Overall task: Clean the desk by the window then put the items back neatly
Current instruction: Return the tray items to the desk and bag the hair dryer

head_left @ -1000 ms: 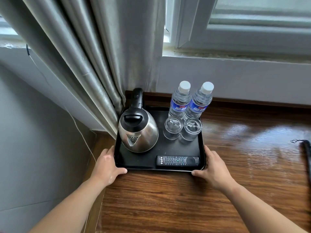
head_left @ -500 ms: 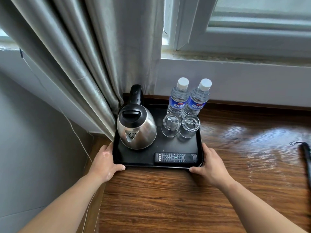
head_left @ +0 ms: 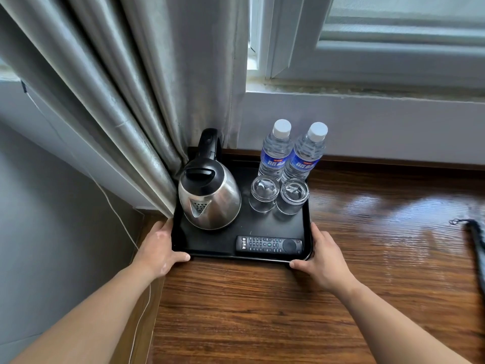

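A black tray (head_left: pixel 210 254) lies on the wooden desk (head_left: pixel 262 311) in its far left corner, under the window. On it stand a steel kettle (head_left: pixel 210 199), two water bottles (head_left: pixel 275 151) (head_left: pixel 305 156) and two upturned glasses (head_left: pixel 263 193) (head_left: pixel 292 197). A black remote (head_left: pixel 269 244) lies along the tray's front edge. My left hand (head_left: pixel 158 249) grips the tray's front left corner, thumb along the front rim. My right hand (head_left: pixel 321 257) grips the front right corner in the same way.
A grey curtain (head_left: pixel 118 101) hangs down to the tray's left side and touches the kettle. A thin white cable (head_left: pixel 115 211) runs down the grey wall at the left. A dark corded object (head_left: pixel 476 237) lies at the desk's right edge. The window sill (head_left: pixel 367 95) runs behind.
The tray with both hands on its corners has slid a little farther back toward the wall and the curtain. The grips are unchanged.
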The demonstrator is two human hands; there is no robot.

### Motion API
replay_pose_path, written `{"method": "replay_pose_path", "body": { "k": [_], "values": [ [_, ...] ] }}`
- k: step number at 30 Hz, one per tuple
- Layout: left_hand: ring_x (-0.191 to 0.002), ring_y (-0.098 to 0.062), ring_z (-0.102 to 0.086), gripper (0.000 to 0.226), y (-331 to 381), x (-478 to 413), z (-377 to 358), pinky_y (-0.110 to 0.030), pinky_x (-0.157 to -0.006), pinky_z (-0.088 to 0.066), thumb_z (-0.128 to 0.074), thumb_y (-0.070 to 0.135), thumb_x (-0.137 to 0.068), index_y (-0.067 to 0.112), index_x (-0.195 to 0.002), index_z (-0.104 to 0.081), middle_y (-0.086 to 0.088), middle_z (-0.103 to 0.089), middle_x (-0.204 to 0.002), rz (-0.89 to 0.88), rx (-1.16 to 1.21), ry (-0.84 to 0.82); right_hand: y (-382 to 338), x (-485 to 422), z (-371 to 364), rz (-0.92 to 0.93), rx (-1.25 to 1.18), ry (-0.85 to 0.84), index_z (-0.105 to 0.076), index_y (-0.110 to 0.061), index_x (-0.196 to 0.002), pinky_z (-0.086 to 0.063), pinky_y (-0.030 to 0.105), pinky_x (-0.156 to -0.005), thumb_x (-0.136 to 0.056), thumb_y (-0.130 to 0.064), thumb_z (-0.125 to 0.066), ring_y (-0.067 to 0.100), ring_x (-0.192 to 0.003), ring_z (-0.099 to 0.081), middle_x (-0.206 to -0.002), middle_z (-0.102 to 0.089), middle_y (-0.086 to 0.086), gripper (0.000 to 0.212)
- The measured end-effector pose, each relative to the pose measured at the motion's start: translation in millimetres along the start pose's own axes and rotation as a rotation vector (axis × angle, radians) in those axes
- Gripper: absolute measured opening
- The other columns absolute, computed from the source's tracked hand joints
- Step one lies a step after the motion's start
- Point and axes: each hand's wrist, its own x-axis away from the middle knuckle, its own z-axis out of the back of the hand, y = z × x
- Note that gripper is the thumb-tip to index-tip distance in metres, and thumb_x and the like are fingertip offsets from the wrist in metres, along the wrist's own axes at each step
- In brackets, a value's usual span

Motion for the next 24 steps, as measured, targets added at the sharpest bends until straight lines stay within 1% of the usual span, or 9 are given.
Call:
{"method": "replay_pose_path", "body": {
  "k": [4, 8, 13, 15, 17, 20, 21, 22, 24],
  "values": [
    [-0.099, -0.028, -0.058, 0.097, -2, -1, -1, -0.036, -0.092, -0.050, -0.092, 0.031, -0.064, 0.019, -0.146, -0.043, -0.002, -0.049, -0.107, 0.006, 0.005, -0.001, 1, 1, -2, -0.009, 0.007, 0.003, -0.033, -0.039, -0.148, -0.038, 0.023, -0.090, -0.060, -0.034, -0.094, 0.009, -0.098, -0.047, -0.105, -0.049, -0.009, 0.107],
    [-0.098, -0.023, -0.055, 0.099, -6, 0, -5, -0.032, -0.089, -0.048, -0.093, 0.032, -0.063, 0.021, -0.148, -0.044, 0.000, -0.050, -0.106, 0.011, 0.048, 0.020, 3, 3, -2, -0.019, 0.014, -0.015, -0.029, -0.038, -0.150, -0.038, 0.022, -0.091, -0.063, -0.036, -0.093, 0.009, -0.098, -0.048, -0.108, -0.047, -0.009, 0.108],
    [-0.101, -0.026, -0.058, 0.097, -10, 5, -10, -0.031, -0.087, -0.045, -0.092, 0.032, -0.066, 0.022, -0.149, -0.043, 0.002, -0.052, -0.102, 0.035, 0.074, 0.057, 2, 5, 1, -0.030, 0.061, -0.043, -0.032, -0.035, -0.148, -0.040, 0.026, -0.095, -0.066, -0.040, -0.092, 0.009, -0.100, -0.047, -0.110, -0.048, -0.010, 0.101],
    [-0.093, -0.023, -0.057, 0.088, -11, 9, -14, -0.031, -0.082, -0.045, -0.090, 0.033, -0.068, 0.021, -0.145, -0.048, 0.003, -0.053, -0.096, 0.045, 0.076, 0.076, 0, 6, 3, -0.041, 0.109, -0.040, -0.036, -0.033, -0.145, -0.043, 0.029, -0.095, -0.067, -0.044, -0.090, 0.011, -0.101, -0.048, -0.109, -0.050, -0.008, 0.095],
    [-0.087, -0.020, -0.054, 0.074, -11, 13, -18, -0.031, -0.078, -0.044, -0.089, 0.034, -0.071, 0.019, -0.135, -0.054, 0.004, -0.052, -0.091, 0.053, 0.064, 0.101, 0, 8, 5, -0.031, 0.149, -0.039, -0.045, -0.033, -0.136, -0.042, 0.028, -0.087, -0.069, -0.045, -0.088, 0.011, -0.096, -0.049, -0.102, -0.053, -0.010, 0.081],
    [-0.088, -0.024, -0.057, 0.056, -9, 20, -24, -0.034, -0.079, -0.047, -0.085, 0.034, -0.076, 0.016, -0.122, -0.059, 0.000, -0.055, -0.090, 0.082, 0.073, 0.125, 6, 15, 9, -0.036, 0.225, -0.061, -0.054, -0.033, -0.104, -0.038, 0.028, -0.073, -0.077, -0.042, -0.083, 0.016, -0.082, -0.055, -0.084, -0.058, -0.013, 0.040],
    [-0.091, -0.026, -0.059, 0.049, -9, 23, -26, -0.036, -0.080, -0.047, -0.083, 0.034, -0.078, 0.016, -0.118, -0.060, -0.001, -0.058, -0.089, 0.093, 0.079, 0.132, 11, 19, 12, -0.054, 0.247, -0.070, -0.055, -0.031, -0.097, -0.038, 0.029, -0.071, -0.080, -0.041, -0.080, 0.019, -0.081, -0.057, -0.081, -0.059, -0.012, 0.032],
    [-0.093, -0.027, -0.059, 0.042, -8, 26, -29, -0.036, -0.080, -0.046, -0.081, 0.034, -0.080, 0.016, -0.112, -0.060, -0.002, -0.061, -0.087, 0.105, 0.080, 0.138, 17, 24, 16, -0.068, 0.263, -0.077, -0.059, -0.029, -0.098, -0.041, 0.030, -0.072, -0.083, -0.040, -0.078, 0.021, -0.083, -0.060, -0.081, -0.061, -0.011, 0.027],
    [-0.097, -0.027, -0.059, 0.033, -5, 34, -34, -0.035, -0.079, -0.044, -0.077, 0.035, -0.084, 0.015, -0.105, -0.061, -0.002, -0.063, -0.087, 0.148, 0.080, 0.141, 33, 37, 26, -0.083, 0.291, -0.075, -0.068, -0.021, -0.117, -0.046, 0.031, -0.081, -0.085, -0.040, -0.076, 0.020, -0.089, -0.064, -0.083, -0.063, -0.012, 0.038]
  ]
}}
